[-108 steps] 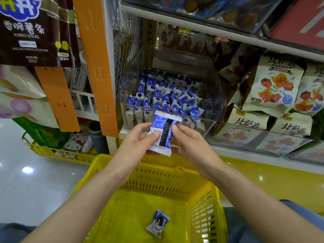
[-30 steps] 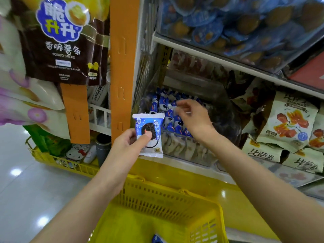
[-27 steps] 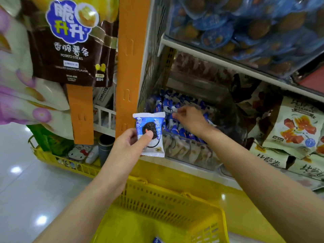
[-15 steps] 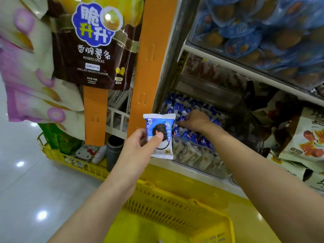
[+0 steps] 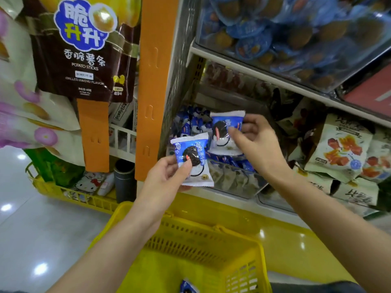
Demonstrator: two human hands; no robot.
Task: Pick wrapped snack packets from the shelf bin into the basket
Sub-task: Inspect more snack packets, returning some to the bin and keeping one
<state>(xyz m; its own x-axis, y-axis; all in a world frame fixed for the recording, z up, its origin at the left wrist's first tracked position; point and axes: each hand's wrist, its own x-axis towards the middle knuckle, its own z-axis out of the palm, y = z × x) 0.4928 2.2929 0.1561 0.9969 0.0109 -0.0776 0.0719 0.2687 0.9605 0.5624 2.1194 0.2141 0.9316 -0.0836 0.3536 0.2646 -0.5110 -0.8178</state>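
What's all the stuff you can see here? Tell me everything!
lower snack packet: one, blue and white, in front of the bin's left end
upper snack packet: one, blue and white, above the bin
binned snack packets: many, blue and white, piled in the shelf bin
basket snack packet: one, blue and white, on the basket floor
shelf bin: one, clear, middle shelf
basket: one, yellow, below the shelf
potato sticks bag: one, brown, hanging top left
strips: two, orange, left of the shelf
snack bags: several, white with red pictures, right of the bin
sealed cups: many, blue, top shelf
left grip: one hand, pinches the lower snack packet
right grip: one hand, holds the upper snack packet
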